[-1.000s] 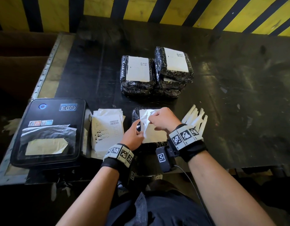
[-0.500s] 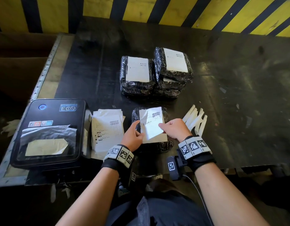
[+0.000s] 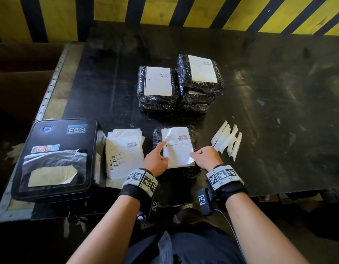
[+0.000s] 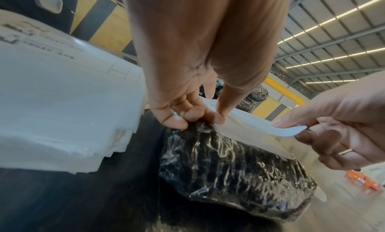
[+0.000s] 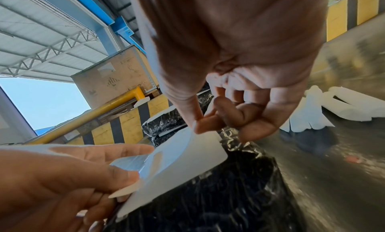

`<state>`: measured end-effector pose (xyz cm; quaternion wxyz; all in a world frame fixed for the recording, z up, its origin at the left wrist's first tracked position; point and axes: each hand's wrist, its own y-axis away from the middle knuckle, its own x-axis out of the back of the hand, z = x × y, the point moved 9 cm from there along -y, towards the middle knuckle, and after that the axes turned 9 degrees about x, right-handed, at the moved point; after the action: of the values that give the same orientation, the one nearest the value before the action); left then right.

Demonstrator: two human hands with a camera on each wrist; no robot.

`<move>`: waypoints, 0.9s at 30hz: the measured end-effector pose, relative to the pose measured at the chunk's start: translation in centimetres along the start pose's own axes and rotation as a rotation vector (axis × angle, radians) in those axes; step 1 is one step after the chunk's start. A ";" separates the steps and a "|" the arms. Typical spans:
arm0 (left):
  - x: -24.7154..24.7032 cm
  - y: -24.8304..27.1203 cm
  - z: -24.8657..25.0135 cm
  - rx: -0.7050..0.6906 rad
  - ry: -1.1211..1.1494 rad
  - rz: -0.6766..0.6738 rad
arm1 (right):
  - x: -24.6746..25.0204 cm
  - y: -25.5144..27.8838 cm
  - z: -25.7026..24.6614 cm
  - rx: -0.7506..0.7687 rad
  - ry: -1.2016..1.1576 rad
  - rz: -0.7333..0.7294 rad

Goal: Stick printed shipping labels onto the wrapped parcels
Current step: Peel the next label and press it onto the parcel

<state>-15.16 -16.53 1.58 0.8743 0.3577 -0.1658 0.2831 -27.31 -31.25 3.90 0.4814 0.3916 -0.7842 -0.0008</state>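
A parcel in black wrap (image 3: 193, 136) lies at the table's near edge with a white shipping label (image 3: 177, 149) laid over its top. My left hand (image 3: 161, 155) rests on the label's left side: the forefinger points along the edge, and the thumb pinches the near left corner against the curled fingers (image 4: 208, 117). At the label's right edge near the bottom, my right hand (image 3: 195, 155) pinches the paper between thumb and forefinger (image 5: 200, 125). That near part of the label (image 5: 187, 158) still curls up off the parcel (image 5: 229, 194).
Two stacks of labelled parcels (image 3: 157, 88) (image 3: 201, 75) stand farther back. A pile of printed labels (image 3: 124, 153) lies left of the parcel, beside a black label printer (image 3: 56, 159). Peeled backing strips (image 3: 227, 140) lie to the right on the dark table (image 3: 279, 111).
Both hands were holding the label up over the parcel. Now it lies spread along the top, my right hand has drawn back to the near right edge, and my left forefinger has stretched out.
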 end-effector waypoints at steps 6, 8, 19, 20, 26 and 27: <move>-0.3 0.1 0.1 0.026 -0.014 -0.015 | -0.6 -0.2 0.9 -0.017 0.000 -0.018; -0.4 0.0 0.1 0.035 -0.019 -0.021 | -0.7 -0.2 1.0 -0.025 -0.003 -0.024; -0.8 -0.7 -0.2 0.059 -0.059 -0.023 | -1.5 0.0 1.2 -0.053 0.004 -0.144; -0.8 -0.7 -0.1 0.063 -0.061 -0.023 | -1.5 0.0 1.1 -0.056 0.004 -0.158; -0.9 -0.8 -0.1 0.075 -0.142 -0.040 | -1.8 -0.4 1.5 -0.075 -0.013 -0.214; -0.9 -0.7 0.0 0.080 -0.187 -0.044 | -1.9 -0.5 1.7 -0.090 -0.012 -0.211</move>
<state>-15.42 -17.29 0.78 0.8462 0.4206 -0.2271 0.2355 -27.84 -31.06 1.38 0.4908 0.4499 -0.7408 -0.0890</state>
